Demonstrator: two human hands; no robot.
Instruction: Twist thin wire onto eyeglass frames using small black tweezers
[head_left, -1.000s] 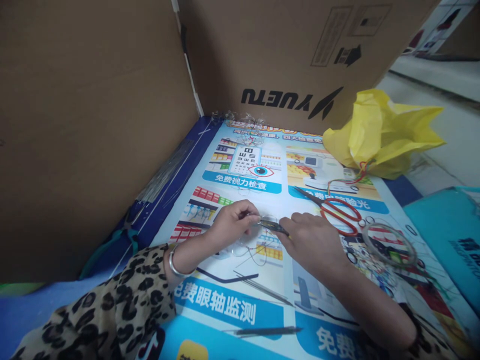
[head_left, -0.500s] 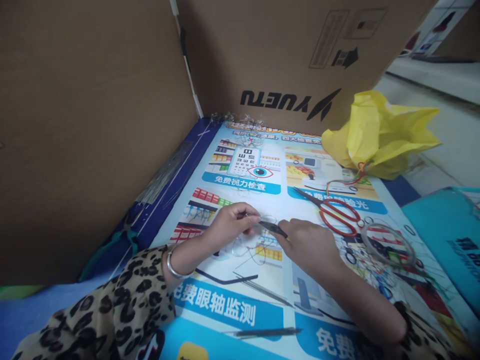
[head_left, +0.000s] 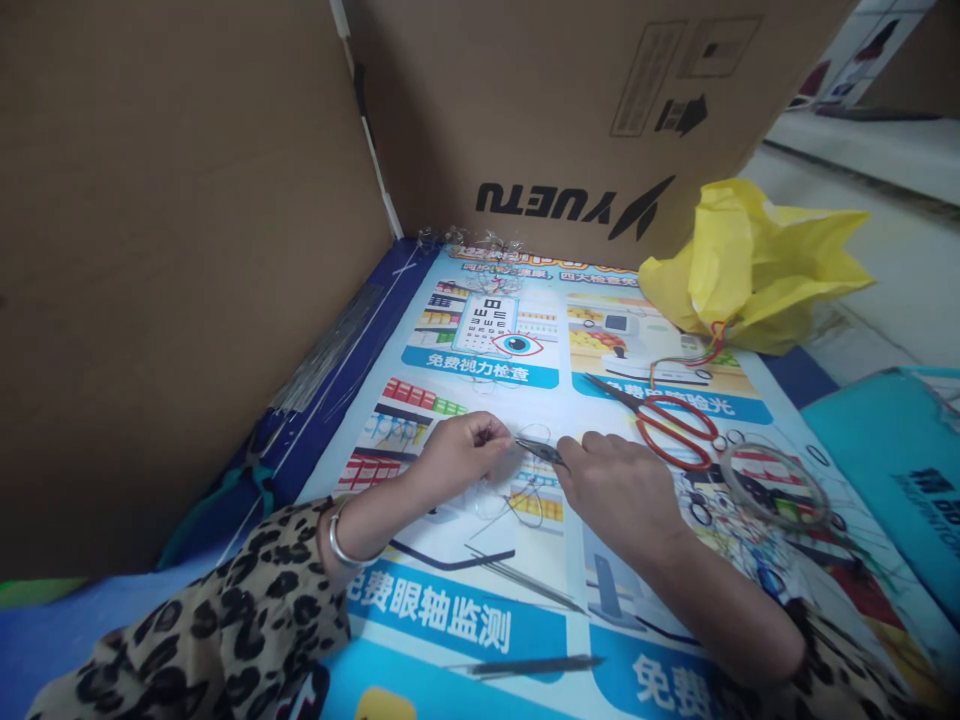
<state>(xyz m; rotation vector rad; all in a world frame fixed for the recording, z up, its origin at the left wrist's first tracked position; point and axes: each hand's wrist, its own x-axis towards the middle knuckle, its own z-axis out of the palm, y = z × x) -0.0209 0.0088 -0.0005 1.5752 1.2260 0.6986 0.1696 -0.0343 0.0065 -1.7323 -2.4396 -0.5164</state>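
My right hand (head_left: pixel 619 490) is closed around the handles of a pair of dark pliers (head_left: pixel 541 452), whose jaws point left toward my other hand. My left hand (head_left: pixel 469 450) is closed in a pinch right at the plier tips, on thin wire. Fine wire loops (head_left: pixel 531 505) hang just below, over the printed poster (head_left: pixel 480 545). How the jaws grip the wire is too small to make out. Short straight wires (head_left: pixel 536 665) lie in a bundle near the front, with several more loose wires (head_left: pixel 525 578) behind them.
Red-handled scissors (head_left: pixel 637 404) and a coil of wire (head_left: pixel 784 522) lie to the right. A yellow bag (head_left: pixel 742 260) and a teal case (head_left: pixel 892 460) stand beyond. Cardboard walls (head_left: pixel 525 100) rise behind and left. A teal-handled tool (head_left: pixel 251 475) and silvery wires (head_left: pixel 330 345) lie left.
My left hand has shifted slightly, and a small gap shows between its fingertips and the pliers' jaws. My right hand keeps hold of the pliers. The view has moved a little.
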